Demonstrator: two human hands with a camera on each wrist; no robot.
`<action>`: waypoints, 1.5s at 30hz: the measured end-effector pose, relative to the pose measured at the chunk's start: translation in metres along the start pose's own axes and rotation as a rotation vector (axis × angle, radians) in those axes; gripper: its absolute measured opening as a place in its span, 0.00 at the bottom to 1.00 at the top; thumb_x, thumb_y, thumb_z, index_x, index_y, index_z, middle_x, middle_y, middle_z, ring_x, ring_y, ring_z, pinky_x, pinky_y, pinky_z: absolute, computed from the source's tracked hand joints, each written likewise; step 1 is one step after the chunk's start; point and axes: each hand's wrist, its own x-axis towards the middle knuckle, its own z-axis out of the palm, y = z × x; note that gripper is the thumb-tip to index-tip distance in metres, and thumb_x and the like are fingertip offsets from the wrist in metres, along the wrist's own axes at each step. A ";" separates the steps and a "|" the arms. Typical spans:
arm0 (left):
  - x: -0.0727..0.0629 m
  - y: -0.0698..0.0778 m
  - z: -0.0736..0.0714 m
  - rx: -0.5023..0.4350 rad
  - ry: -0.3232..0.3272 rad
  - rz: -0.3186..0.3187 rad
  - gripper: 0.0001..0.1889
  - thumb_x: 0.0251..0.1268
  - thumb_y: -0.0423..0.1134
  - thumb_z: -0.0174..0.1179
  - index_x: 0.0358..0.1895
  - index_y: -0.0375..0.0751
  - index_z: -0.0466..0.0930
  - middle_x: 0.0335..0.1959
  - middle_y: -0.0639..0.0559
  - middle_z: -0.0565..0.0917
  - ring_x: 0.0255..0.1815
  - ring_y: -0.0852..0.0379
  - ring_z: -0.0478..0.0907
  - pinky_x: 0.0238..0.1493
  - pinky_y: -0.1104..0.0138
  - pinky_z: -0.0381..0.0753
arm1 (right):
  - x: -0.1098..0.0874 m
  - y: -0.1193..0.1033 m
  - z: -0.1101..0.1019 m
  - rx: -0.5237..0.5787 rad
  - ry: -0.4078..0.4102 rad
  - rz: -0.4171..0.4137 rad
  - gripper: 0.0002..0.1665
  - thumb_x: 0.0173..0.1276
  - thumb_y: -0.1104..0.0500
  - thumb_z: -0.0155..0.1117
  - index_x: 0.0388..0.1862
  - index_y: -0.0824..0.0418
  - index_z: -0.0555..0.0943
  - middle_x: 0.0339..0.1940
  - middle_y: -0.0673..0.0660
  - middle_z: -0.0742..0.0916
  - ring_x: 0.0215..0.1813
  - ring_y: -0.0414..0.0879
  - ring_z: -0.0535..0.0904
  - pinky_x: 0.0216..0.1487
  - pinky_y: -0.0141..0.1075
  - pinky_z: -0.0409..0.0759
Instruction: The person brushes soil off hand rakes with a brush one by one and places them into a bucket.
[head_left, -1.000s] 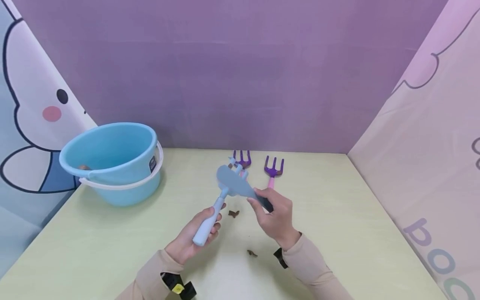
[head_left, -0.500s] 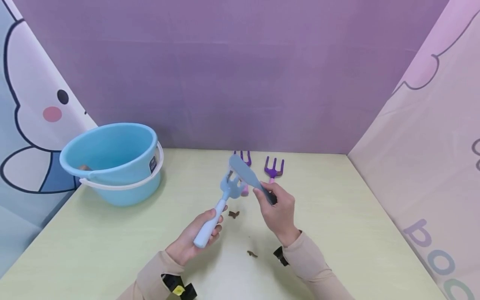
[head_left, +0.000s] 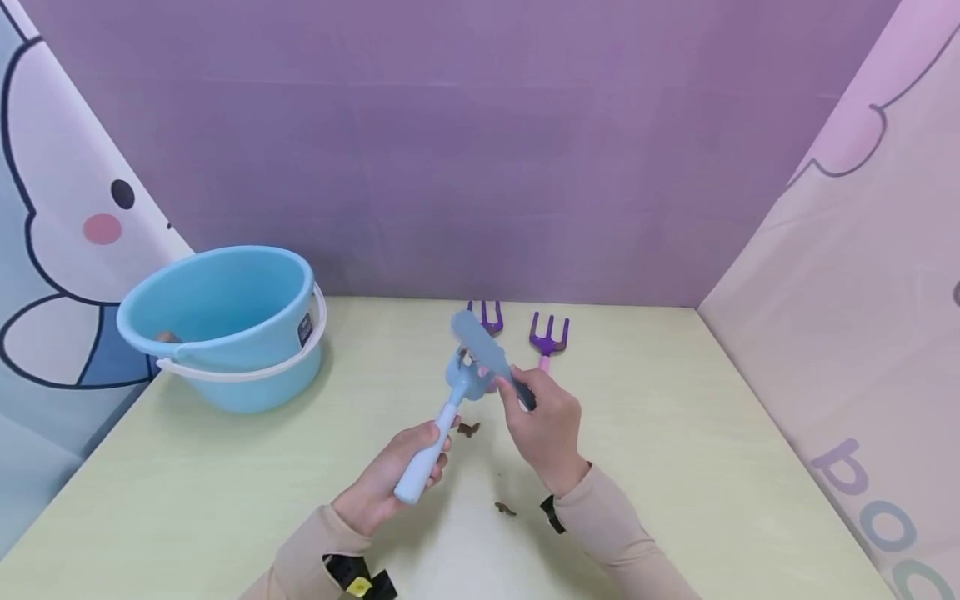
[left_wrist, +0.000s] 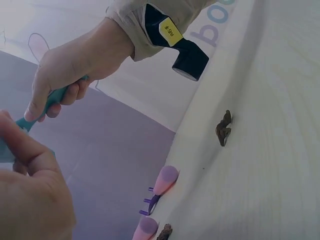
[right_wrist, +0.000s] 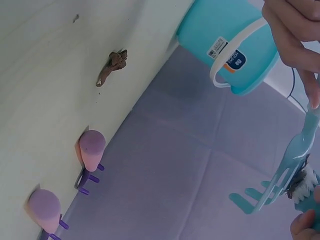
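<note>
My left hand (head_left: pixel 393 475) grips the pale handle of a blue hand rake (head_left: pixel 426 463), its tines pointing up and away. My right hand (head_left: pixel 546 425) pinches the handle of a blue scrubbing brush (head_left: pixel 480 343) and holds it across the rake's tines. In the right wrist view, the brush's white bristles (right_wrist: pixel 303 190) are right at the tines, with a brown clump of dirt (right_wrist: pixel 297 180) between them. From the left wrist view, the right hand's fingers curl round the brush's teal handle (left_wrist: pixel 54 99). Both tools are held above the table.
A light blue bucket (head_left: pixel 255 387) with a white handle stands at the left, a brown thing inside. Two purple forks with pink handles lie at the back, one fork (head_left: pixel 549 337) right of the other. Brown clumps (head_left: pixel 468 429) lie on the pale table (head_left: pixel 675 467).
The brush moves up and right along the rake's tines, then slightly back left. The left hand with the rake shifts only a little. The bucket and forks stay in place.
</note>
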 end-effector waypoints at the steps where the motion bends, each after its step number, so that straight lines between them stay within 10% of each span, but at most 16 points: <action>1: 0.000 0.000 0.000 0.007 0.011 -0.004 0.16 0.67 0.45 0.47 0.55 0.46 0.71 0.32 0.60 0.73 0.25 0.68 0.69 0.28 0.79 0.71 | -0.001 -0.001 0.001 -0.011 -0.005 -0.012 0.11 0.52 0.63 0.69 0.31 0.70 0.80 0.22 0.60 0.85 0.15 0.39 0.71 0.18 0.28 0.72; 33: -0.001 0.000 0.001 0.002 0.115 -0.049 0.31 0.67 0.46 0.48 0.67 0.30 0.55 0.33 0.60 0.72 0.25 0.69 0.70 0.28 0.79 0.70 | -0.009 -0.014 0.005 -0.075 -0.094 -0.174 0.18 0.64 0.51 0.58 0.27 0.66 0.80 0.15 0.52 0.81 0.13 0.35 0.68 0.14 0.21 0.62; 45: 0.001 0.002 0.001 -0.033 0.117 -0.028 0.30 0.68 0.46 0.47 0.67 0.32 0.55 0.35 0.58 0.70 0.25 0.69 0.70 0.27 0.80 0.71 | -0.002 -0.023 -0.006 0.243 -0.243 0.161 0.08 0.51 0.65 0.69 0.31 0.68 0.82 0.17 0.56 0.82 0.17 0.31 0.65 0.16 0.23 0.64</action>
